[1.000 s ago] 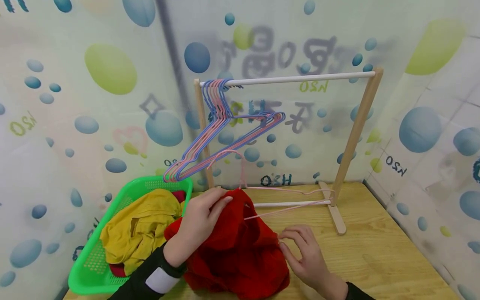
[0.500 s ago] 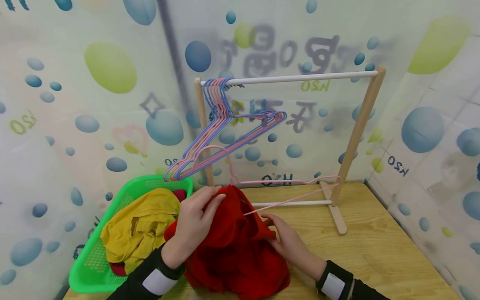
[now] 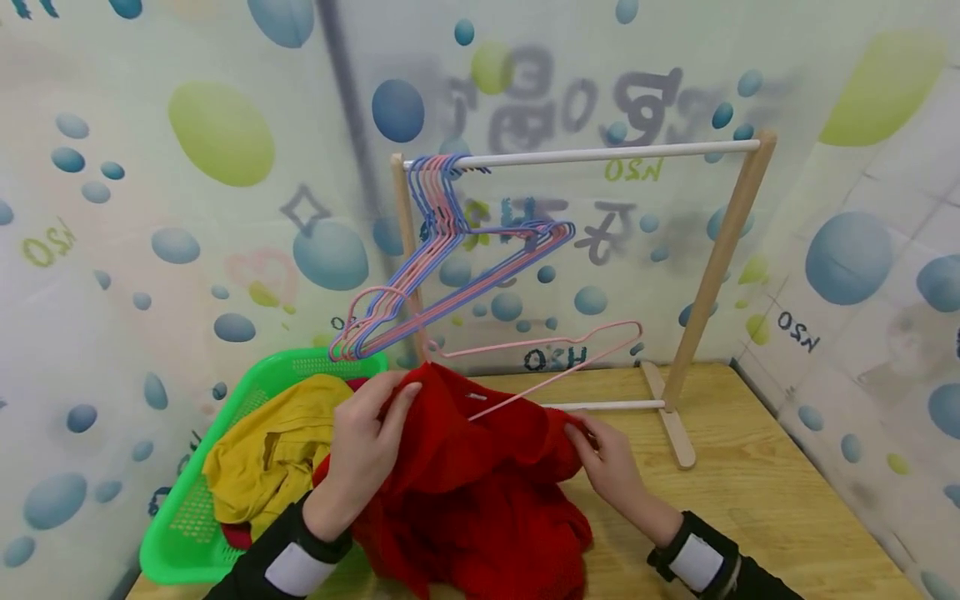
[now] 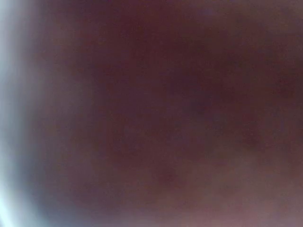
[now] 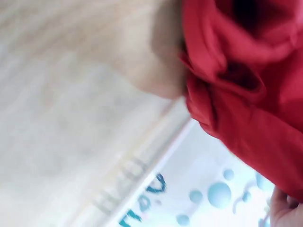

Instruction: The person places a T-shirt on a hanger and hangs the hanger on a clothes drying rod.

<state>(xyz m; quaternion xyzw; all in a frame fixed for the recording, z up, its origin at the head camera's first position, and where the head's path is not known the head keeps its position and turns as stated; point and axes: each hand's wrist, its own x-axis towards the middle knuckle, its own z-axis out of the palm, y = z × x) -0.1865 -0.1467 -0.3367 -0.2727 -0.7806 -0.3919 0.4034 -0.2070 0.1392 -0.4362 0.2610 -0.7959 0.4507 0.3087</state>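
Observation:
A red garment point(image 3: 480, 475) hangs bunched between both hands, its lower folds down at the table. My left hand point(image 3: 363, 450) pinches its upper left edge, thumb uppermost. At the opposite edge my right hand point(image 3: 611, 462) pinches the cloth between thumb and fingers. A pink clothes hanger point(image 3: 540, 340) runs into the garment's opening on the left; its right end sticks out above the cloth and its hook points left. The right wrist view shows the red garment point(image 5: 251, 99) close up, with left-hand fingers point(image 5: 284, 210) at its lower edge. The left wrist view is dark and blurred.
A wooden rack point(image 3: 723, 250) with a white rail point(image 3: 600, 155) stands behind the garment. Several blue and pink hangers point(image 3: 442, 225) crowd the rail's left end. On the left, a green basket point(image 3: 176, 546) holds yellow cloth point(image 3: 277, 450) and some dark red cloth. Underneath is a wooden table point(image 3: 750, 500).
My right hand has come to the garment's right edge and pulled it outward, widening the opening. The left hand has shifted slightly left, and the pink hanger has moved up and left, tilting.

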